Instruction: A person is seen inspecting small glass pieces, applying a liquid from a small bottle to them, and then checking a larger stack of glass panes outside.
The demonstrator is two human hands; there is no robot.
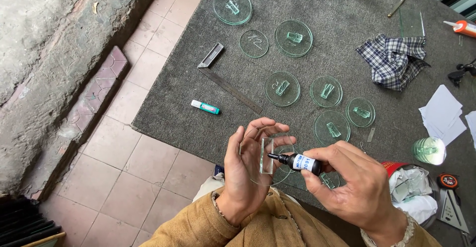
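Holding a glass disc (267, 164) upright just left of the glue bottle (302, 163), the left hand (245, 170) is curling its fingers loosely round the rim, a small glass strip (267, 156) lying against the face. Right hand (354, 182) is pinching the bottle, fingers closed on it, nozzle touching the strip. Risks, judged: excess squeeze is likely flooding the joint; the loose rim grip may be letting the disc slip; finished discs (332, 126) above the bottle could get dripped on.
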